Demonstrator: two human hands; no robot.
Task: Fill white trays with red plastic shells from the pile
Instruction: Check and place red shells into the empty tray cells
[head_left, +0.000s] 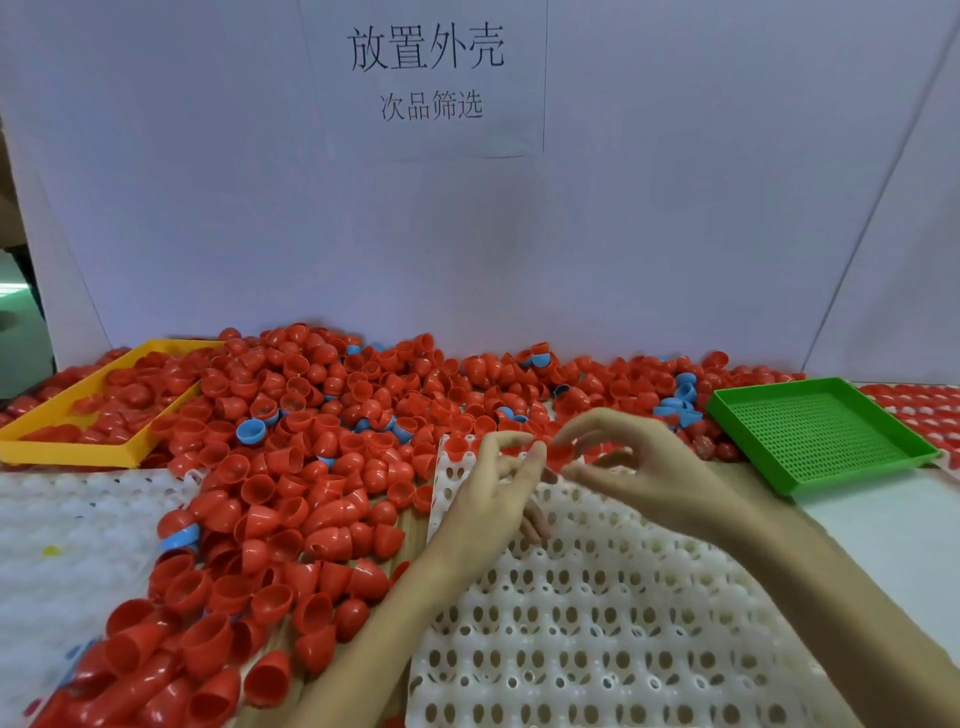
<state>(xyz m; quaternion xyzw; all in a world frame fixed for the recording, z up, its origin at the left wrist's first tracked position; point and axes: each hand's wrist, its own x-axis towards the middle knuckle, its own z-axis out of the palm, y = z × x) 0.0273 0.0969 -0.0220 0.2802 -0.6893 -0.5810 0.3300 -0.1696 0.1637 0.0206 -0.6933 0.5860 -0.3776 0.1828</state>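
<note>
Against a white backdrop, red shells lie heaped left of the white tray; the left hand and right hand each pinch one over the far row, best seated squarely, open side up.

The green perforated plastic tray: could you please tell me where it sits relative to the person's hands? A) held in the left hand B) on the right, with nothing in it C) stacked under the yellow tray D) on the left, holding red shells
B: the green perforated plastic tray lies beyond the right hand, its mesh floor bare, while the yellow plastic tray on the far left holds red shells.
</note>
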